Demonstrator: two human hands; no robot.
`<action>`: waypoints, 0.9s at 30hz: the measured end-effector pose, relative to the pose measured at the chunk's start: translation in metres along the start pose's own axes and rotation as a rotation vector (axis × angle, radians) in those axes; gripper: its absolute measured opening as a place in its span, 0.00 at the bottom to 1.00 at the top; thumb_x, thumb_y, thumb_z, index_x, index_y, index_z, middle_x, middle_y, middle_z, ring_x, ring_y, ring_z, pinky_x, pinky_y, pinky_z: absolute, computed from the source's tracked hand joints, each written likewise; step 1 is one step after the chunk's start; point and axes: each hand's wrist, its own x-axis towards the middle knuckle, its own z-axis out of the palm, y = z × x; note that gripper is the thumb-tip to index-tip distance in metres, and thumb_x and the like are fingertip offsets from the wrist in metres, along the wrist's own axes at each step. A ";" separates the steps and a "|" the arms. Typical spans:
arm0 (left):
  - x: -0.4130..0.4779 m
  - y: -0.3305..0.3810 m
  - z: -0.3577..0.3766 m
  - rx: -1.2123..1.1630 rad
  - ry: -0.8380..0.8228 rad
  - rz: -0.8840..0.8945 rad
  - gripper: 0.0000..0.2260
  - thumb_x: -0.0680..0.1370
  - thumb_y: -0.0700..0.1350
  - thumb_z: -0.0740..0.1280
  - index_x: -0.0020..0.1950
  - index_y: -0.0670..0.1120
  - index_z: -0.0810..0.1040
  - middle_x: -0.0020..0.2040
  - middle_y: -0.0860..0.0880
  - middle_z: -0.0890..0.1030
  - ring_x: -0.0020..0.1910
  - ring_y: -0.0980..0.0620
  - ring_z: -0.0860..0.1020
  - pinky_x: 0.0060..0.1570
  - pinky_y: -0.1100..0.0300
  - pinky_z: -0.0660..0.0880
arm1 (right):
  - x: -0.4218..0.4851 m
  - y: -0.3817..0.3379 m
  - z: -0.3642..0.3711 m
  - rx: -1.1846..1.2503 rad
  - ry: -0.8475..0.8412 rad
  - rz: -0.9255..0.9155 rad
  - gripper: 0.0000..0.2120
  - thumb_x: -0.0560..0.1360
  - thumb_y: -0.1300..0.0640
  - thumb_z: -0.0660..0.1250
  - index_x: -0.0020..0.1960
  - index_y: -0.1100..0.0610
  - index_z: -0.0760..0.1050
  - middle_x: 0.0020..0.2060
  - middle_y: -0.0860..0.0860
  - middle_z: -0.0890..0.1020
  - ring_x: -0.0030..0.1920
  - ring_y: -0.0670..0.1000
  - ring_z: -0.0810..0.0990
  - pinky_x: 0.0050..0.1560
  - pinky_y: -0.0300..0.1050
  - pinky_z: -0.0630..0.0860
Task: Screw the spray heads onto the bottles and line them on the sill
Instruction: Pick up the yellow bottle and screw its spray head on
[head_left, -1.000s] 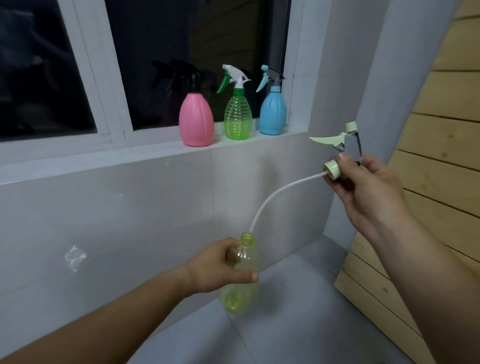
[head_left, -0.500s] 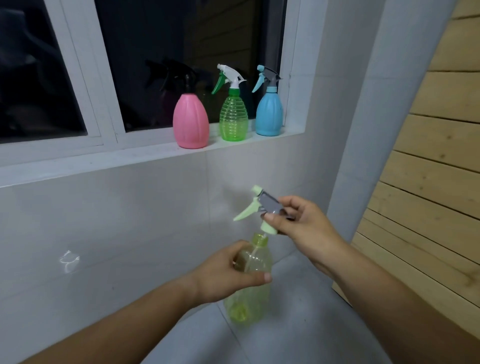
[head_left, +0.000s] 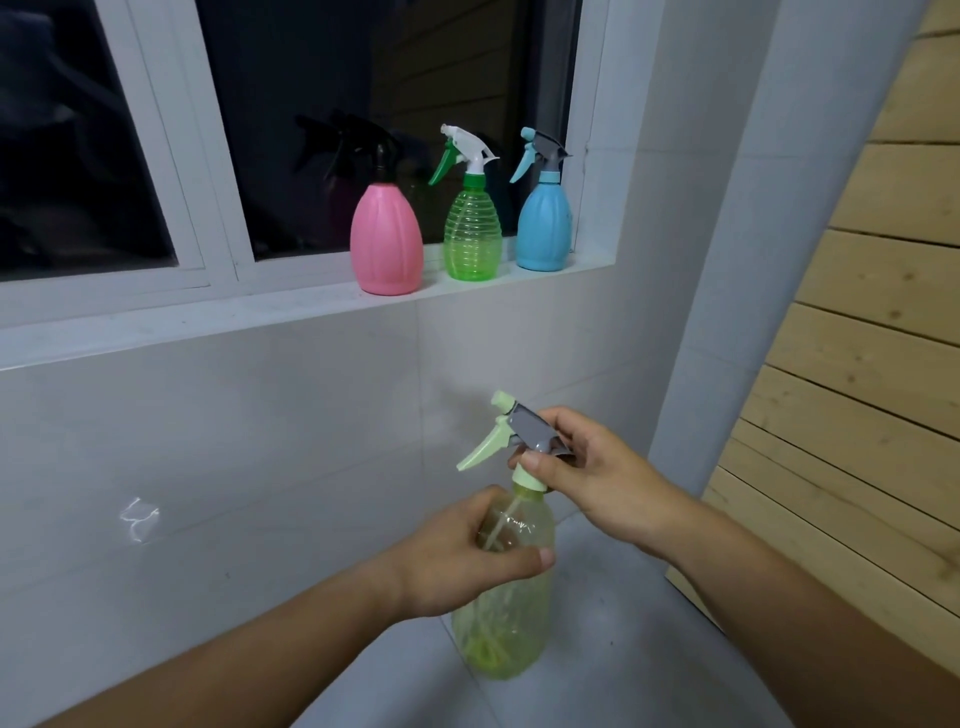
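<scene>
Running below the dark window, the white sill (head_left: 291, 312) is carrying three finished bottles in a row: pink bottle (head_left: 385, 239), green bottle (head_left: 472, 234), blue bottle (head_left: 544, 223). Below it, the left hand (head_left: 457, 561) is wrapping its fingers around the upright yellow bottle (head_left: 506, 613), and the right hand (head_left: 597, 478) is pinching the pale green spray head (head_left: 511, 441), which is sitting on that bottle's neck.
</scene>
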 end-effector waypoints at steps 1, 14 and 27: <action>-0.001 0.000 0.000 0.000 -0.002 0.000 0.23 0.68 0.63 0.75 0.58 0.53 0.79 0.49 0.54 0.83 0.52 0.53 0.83 0.64 0.45 0.79 | 0.000 0.001 -0.001 0.004 -0.021 0.006 0.12 0.75 0.57 0.70 0.57 0.52 0.76 0.53 0.56 0.83 0.56 0.56 0.81 0.58 0.47 0.78; -0.003 0.009 -0.004 0.075 -0.037 0.035 0.19 0.70 0.62 0.73 0.53 0.52 0.77 0.37 0.65 0.77 0.40 0.62 0.77 0.48 0.62 0.73 | 0.002 -0.002 -0.011 -0.120 -0.169 -0.009 0.18 0.74 0.59 0.70 0.62 0.50 0.73 0.55 0.58 0.81 0.56 0.56 0.81 0.61 0.49 0.77; -0.001 0.005 -0.001 0.076 -0.070 0.032 0.09 0.76 0.55 0.74 0.53 0.57 0.77 0.33 0.67 0.78 0.36 0.66 0.77 0.43 0.67 0.71 | 0.002 0.001 0.000 -0.028 -0.053 -0.030 0.10 0.73 0.59 0.73 0.53 0.55 0.78 0.39 0.43 0.82 0.42 0.42 0.81 0.49 0.38 0.76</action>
